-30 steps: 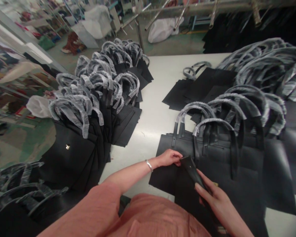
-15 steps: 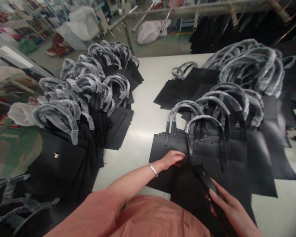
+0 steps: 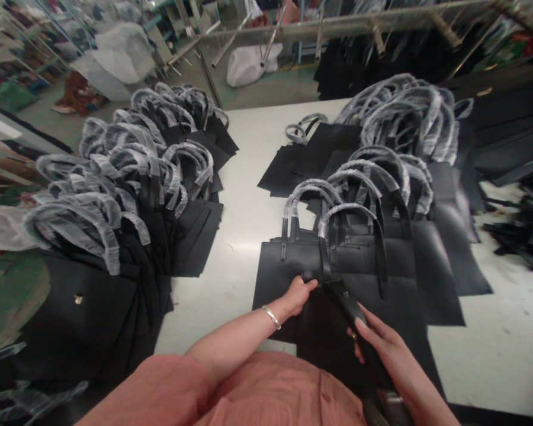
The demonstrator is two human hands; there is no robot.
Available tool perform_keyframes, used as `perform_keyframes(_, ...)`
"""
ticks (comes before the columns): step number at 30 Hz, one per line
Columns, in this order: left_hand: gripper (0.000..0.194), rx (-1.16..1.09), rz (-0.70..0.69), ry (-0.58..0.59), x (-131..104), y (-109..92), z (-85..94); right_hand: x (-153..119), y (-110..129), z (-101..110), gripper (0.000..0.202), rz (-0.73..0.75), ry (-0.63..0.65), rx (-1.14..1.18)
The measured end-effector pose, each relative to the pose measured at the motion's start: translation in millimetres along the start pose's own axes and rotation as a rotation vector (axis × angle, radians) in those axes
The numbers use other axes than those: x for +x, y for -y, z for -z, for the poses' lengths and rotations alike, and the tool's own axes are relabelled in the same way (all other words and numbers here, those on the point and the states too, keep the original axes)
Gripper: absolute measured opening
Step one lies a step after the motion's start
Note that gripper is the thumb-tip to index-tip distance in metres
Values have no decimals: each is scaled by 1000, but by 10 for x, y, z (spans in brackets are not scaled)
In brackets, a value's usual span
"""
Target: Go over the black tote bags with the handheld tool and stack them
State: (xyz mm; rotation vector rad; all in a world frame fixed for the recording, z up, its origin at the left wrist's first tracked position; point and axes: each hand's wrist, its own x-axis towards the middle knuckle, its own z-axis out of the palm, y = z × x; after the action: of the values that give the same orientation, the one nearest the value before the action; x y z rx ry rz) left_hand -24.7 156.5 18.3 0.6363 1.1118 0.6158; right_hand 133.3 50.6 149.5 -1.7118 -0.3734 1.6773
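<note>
My left hand (image 3: 299, 294), with a silver bangle on the wrist, is closed at the upper edge of a dark bag panel (image 3: 322, 325); a small black end shows above its fingers. My right hand (image 3: 377, 337) is wrapped round a long black strap (image 3: 346, 305), thumb on top. The strap slants from near my left fingertips down toward my body, and metal shows beside the fingers and lower down. Beneath both hands lie overlapping black handbags (image 3: 293, 257), their arched handles (image 3: 350, 208) covered in clear plastic wrap.
A heap of black bags (image 3: 89, 307) with wrapped handles fills the left side. Another pile of wrapped handles (image 3: 408, 118) stands at the back right. Between them runs the white tabletop (image 3: 240, 236). Loose black straps (image 3: 526, 231) lie at far right; metal rails (image 3: 320, 29) cross behind.
The view has swung right, so the piles sit farther left. My left fingers, stretched out before, have closed on the dark panel's edge. My right hand keeps its hold on the strap.
</note>
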Motion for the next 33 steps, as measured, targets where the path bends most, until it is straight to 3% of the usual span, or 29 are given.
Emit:
perform_keyframes(4,40,6,11,-26,5,20,-5,29,-27,-1,82,-13,17,-16)
perform_keyframes(10,37,25,33,-11,7,9,-20,90,102,104,75,82,-152,7)
perform_keyframes(16,28,91,-31,-38,-17,-28,-30,70,-9,39,75,-3,2,-12)
perform_keyframes(20,26,169,-71,-71,-46,-21,-37,228,78,-33,76,102,-139,25)
perform_keyframes(23,27,219,-95,-78,-73,-12,-45,221,152,175,71,152,-260,56)
perform_keyframes(28,35,353,-173,-94,-65,-9,-78,85,26,643,62,47,-328,92)
perform_keyframes(33,31,485,-221,-123,-30,-12,-118,308,2,755,53,51,-379,133)
